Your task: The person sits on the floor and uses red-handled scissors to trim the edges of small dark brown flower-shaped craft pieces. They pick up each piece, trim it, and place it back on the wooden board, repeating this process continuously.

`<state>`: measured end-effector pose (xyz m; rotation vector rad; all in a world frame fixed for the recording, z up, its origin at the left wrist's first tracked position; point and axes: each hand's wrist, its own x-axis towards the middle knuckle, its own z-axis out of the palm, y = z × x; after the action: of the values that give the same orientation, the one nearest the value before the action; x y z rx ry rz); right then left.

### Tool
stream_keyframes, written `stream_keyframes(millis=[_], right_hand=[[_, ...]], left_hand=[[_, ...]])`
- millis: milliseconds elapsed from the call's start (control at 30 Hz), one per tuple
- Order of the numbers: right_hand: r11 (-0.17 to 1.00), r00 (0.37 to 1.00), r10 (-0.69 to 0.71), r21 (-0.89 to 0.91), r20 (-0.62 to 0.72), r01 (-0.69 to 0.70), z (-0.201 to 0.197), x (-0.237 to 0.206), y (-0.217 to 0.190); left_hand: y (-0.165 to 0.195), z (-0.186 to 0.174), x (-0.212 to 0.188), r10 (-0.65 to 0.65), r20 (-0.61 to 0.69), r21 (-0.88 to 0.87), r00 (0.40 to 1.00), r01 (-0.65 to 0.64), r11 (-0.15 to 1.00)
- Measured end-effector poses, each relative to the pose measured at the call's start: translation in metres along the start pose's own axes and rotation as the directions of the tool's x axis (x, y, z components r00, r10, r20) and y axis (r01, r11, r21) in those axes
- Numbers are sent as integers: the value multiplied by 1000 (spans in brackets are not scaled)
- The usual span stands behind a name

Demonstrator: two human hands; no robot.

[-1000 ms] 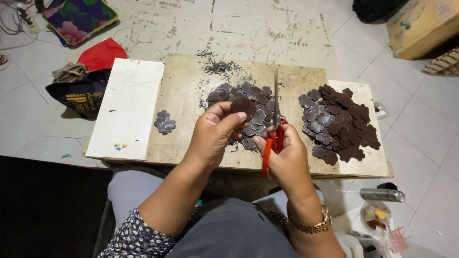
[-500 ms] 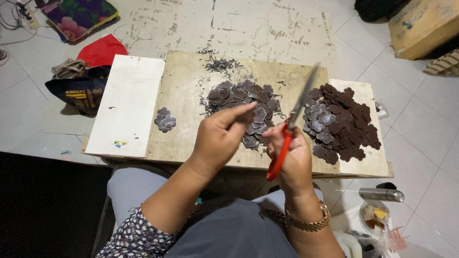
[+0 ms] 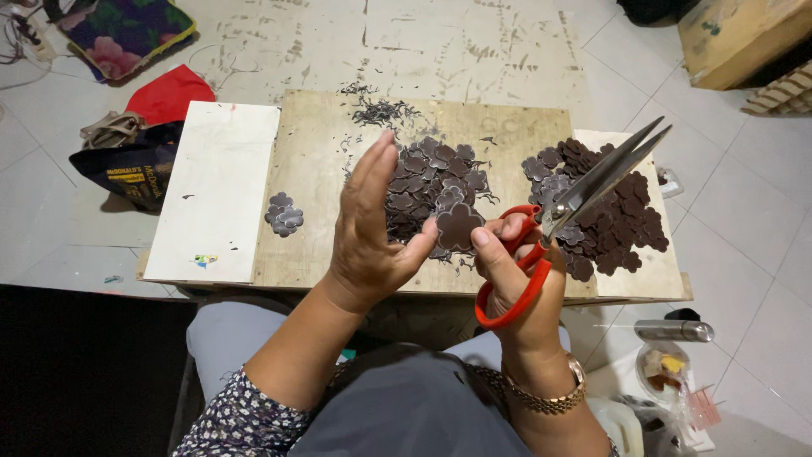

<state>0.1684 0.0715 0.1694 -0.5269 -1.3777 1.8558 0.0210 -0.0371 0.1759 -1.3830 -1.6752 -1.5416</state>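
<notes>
My left hand [image 3: 368, 228] is raised over a wooden board [image 3: 313, 169], fingers stretched upward, its thumb pinching a brown flower-shaped piece [image 3: 458, 227]. My right hand [image 3: 516, 279] touches that piece with its thumb and grips red-handled scissors [image 3: 592, 182], whose blades are slightly apart and point up to the right. A pile of brown cut pieces [image 3: 431, 173] lies behind the hands. A second, darker pile [image 3: 617, 220] lies under the blades. A small stack of pieces [image 3: 283, 213] sits at the board's left edge.
A white board [image 3: 216, 190] lies left of the wooden one. Thin dark trimmings [image 3: 381, 110] are scattered at the back. On the floor are a black bag [image 3: 127, 169], a red cloth [image 3: 169, 93], a wooden box [image 3: 736, 38] and a metal cylinder [image 3: 672, 330].
The scissors swung from upright to pointing up right. My left hand rose from the pile and spread its fingers, with one brown piece now held up between the hands.
</notes>
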Motion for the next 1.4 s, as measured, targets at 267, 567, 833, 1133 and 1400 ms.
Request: stream_keyframes(millis=[267,567,833,1133,1400], right_hand=[[989,997,-36,-143,63,45,-3,1,-2],[792,991,112,-609,73,-45,-3,1,7],[916,881,302,-366,363,-163,-21,-3,23],[937,791,309,-311,528,-159,-23,-9,25],[940,802,324,-267,502,-213,-19,-11,21]], left_hand=[[-2,4,-14,-40,137,-192,990,67,979],[-23,16,-19,-741,460,-686,488,725,52],[-24,14,-17,-718,483,-723,500,691,-5],[-20,16,-21,-692,486,-713,533,700,39],[-7,9,-13,-707,518,-618,482,782,80]])
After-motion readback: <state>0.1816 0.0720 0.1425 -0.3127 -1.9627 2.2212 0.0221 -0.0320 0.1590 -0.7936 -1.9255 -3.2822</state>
